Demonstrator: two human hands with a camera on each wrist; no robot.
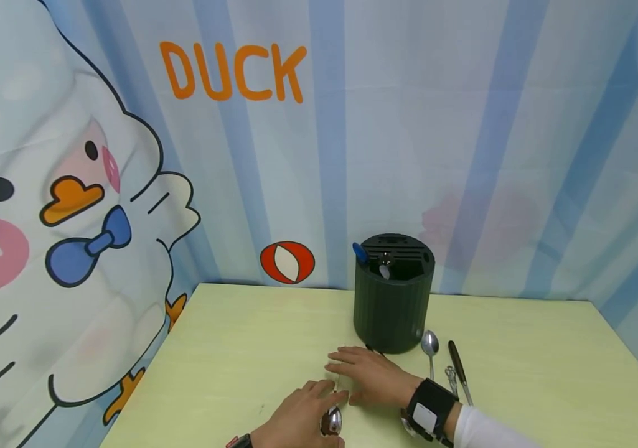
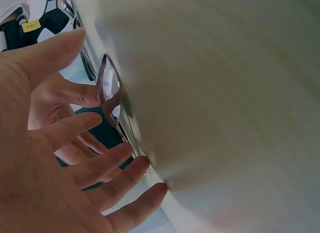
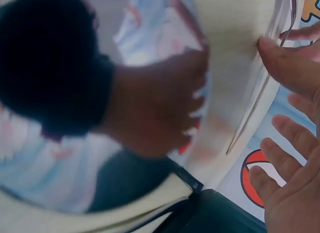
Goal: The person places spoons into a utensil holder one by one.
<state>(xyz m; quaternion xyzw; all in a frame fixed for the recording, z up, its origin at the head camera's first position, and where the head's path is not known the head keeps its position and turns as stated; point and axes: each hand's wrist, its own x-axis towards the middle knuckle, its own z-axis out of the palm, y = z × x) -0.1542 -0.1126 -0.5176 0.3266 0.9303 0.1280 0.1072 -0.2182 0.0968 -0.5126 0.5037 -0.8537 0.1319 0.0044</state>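
A spoon (image 1: 333,422) lies on the table, its bowl showing between the thumb and index finger of my left hand (image 1: 299,415). In the left wrist view the spoon's bowl (image 2: 111,88) stands past the spread left fingers, whose tips meet the tabletop. My right hand (image 1: 376,376) reaches across just beyond, palm down with fingers extended over the table. The right wrist view shows the right fingers (image 3: 285,153) loosely spread near a thin handle (image 3: 247,120). Close to that camera, a shiny spoon bowl (image 3: 150,28) mirrors the hand and wristband.
A dark green utensil holder (image 1: 391,311) stands at the back, with a blue-tipped utensil (image 1: 360,252) and metal ones inside. Right of it lie a spoon (image 1: 429,342), a dark-handled utensil (image 1: 456,364) and an ornate metal handle (image 1: 451,378). A printed curtain (image 1: 397,124) hangs behind the table.
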